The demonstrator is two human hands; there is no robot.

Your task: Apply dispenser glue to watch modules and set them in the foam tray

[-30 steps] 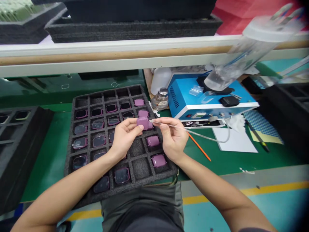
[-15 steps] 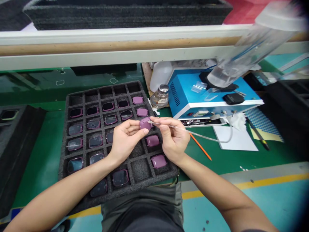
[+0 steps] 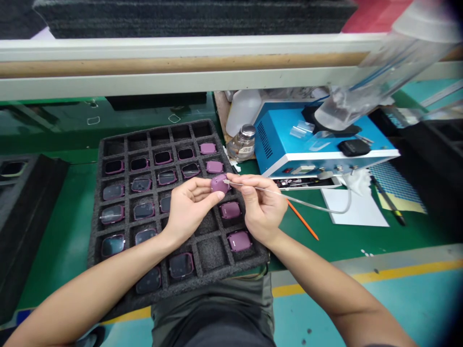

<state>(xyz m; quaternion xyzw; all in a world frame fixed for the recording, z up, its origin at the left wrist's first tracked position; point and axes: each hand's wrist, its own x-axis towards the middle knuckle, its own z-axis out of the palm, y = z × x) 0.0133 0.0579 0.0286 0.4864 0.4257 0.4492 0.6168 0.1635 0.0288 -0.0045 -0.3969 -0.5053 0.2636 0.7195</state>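
Between thumb and fingers, my left hand (image 3: 190, 205) holds a purple watch case (image 3: 219, 183) above a black foam tray (image 3: 211, 254). A thin clear tube (image 3: 307, 204) is pinched in my right hand (image 3: 264, 205), and its tip touches or nearly touches the face of the case. Several watch pieces with dark screens (image 3: 181, 265) lie in the tray's compartments. Down its right column sit purple cases (image 3: 239, 240) with their plain side up.
Right of the tray stand a glass jar (image 3: 241, 143), a white bottle (image 3: 243, 113) and a blue machine (image 3: 278, 140). An orange stick (image 3: 303, 220) and white paper (image 3: 356, 208) lie nearer. Another foam tray (image 3: 36, 207) is at left; a shelf edge (image 3: 144, 86) crosses above.
The case, the tube and both hands keep nearly the same pose. The view has shifted slightly, and no object has visibly changed place.
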